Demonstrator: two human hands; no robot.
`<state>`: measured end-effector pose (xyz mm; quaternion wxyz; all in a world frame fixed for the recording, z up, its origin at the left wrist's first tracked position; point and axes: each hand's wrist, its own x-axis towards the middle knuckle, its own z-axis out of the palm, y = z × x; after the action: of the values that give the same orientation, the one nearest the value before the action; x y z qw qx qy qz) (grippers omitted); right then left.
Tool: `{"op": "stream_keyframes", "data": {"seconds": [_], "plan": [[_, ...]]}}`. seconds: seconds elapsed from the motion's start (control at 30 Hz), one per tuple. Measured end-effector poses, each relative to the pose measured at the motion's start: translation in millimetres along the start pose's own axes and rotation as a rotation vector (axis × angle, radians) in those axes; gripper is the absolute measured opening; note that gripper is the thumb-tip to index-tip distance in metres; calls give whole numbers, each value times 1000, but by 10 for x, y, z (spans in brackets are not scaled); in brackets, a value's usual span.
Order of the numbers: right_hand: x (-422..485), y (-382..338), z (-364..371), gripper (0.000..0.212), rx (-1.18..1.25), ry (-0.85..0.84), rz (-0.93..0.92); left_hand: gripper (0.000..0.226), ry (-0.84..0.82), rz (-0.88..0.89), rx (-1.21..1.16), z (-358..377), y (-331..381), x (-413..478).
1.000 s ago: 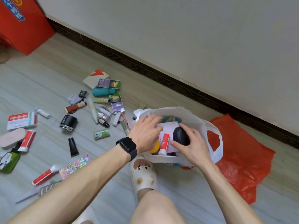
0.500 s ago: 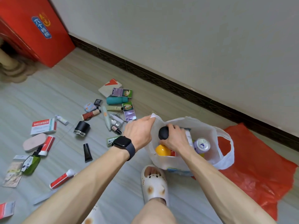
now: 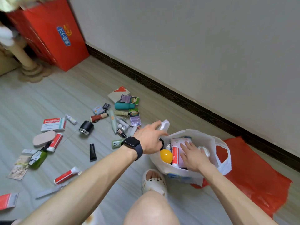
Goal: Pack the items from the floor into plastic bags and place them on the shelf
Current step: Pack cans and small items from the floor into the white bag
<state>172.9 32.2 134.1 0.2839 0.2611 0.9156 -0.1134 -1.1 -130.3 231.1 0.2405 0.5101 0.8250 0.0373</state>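
A plain off-white wall (image 3: 194,38) meets the grey wood-grain floor (image 3: 48,95) along a dark patterned skirting (image 3: 162,89) — far left, a red carton (image 3: 48,38) and a beige post (image 3: 26,60) on a scalloped base.

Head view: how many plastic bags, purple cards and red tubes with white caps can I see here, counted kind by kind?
Plastic bags: 2, the white bag and the red bag
Purple cards: 2
Red tubes with white caps: 3, two lying loose and one in the white bag
Total: 7
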Motion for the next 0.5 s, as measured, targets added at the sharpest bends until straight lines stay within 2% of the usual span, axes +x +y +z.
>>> {"op": "stream_keyframes", "data": {"seconds": [0.1,0.27,0.37,0.5], "plan": [[-146,-212,-381,54,109,228,-92,60,-59,12,-17,-238,-90,-157],[-363,-827,-1098,54,177,516,-352,59,37,-122,158,-596,-681,-491],[-369,-1296,-1428,56,120,568,-500,58,87,-280,132,-640,-1248,-756],[-21,-1878,-1470,60,-27,523,-631,61,115,-516,59,-330,-2006,-1112]]}}
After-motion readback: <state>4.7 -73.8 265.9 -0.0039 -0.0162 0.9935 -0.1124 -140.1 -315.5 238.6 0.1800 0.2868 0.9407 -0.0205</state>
